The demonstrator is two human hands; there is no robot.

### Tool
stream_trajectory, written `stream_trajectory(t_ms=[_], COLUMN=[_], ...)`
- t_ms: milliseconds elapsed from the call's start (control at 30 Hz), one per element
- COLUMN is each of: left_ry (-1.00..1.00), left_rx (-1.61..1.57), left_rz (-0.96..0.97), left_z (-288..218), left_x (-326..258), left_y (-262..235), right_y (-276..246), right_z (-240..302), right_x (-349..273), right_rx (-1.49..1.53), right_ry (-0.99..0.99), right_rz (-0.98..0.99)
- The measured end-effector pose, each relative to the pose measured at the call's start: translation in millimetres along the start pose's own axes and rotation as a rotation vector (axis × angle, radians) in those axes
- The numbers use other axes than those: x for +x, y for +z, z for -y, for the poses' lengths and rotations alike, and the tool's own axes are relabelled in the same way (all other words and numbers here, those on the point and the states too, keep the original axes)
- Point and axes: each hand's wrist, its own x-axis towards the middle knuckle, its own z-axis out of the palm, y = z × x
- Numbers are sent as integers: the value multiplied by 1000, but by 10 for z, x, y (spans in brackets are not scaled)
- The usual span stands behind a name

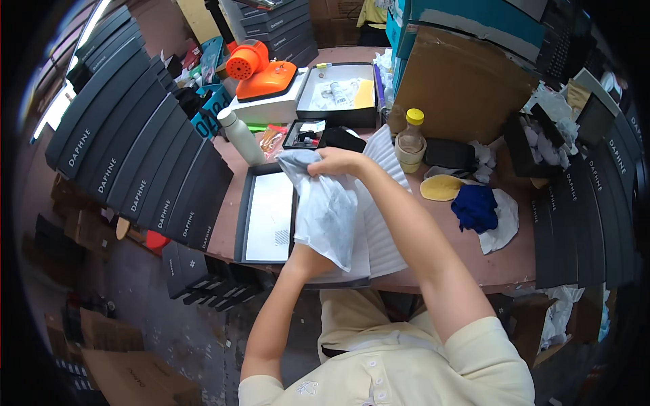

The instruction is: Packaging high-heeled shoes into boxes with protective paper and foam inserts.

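A translucent white plastic bag [325, 210] with something greyish inside hangs tilted over the table in front of me. My right hand [336, 162] pinches its far upper end, thumb on top. At the near end, my left hand [309, 262] reaches under the bag, its fingers hidden by it. Left of the bag lies an open black shoebox [239, 233], with a white sheet of paper [269, 215] covering its bottom. A ribbed white foam sheet [387, 223] lies beneath my right forearm.
Stacked dark shoeboxes [135, 159] lean at left; more boxes [586, 203] stand at right. A white bottle [242, 137], a yellow-capped bottle [410, 145], a blue cloth [474, 206] and a yellow insole [440, 189] surround the work area. Behind sits an orange device [266, 80].
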Motion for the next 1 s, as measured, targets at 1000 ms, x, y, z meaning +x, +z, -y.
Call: stream_trajectory(t_ms=[1000], left_ry=[-477], left_rx=[-1671], left_rz=[-1387], left_z=[-169], left_x=[-1388], left_y=[-621], right_y=[585], right_z=[384], right_x=[-1304], right_rx=[93], right_ry=[-284], right_rz=[-705])
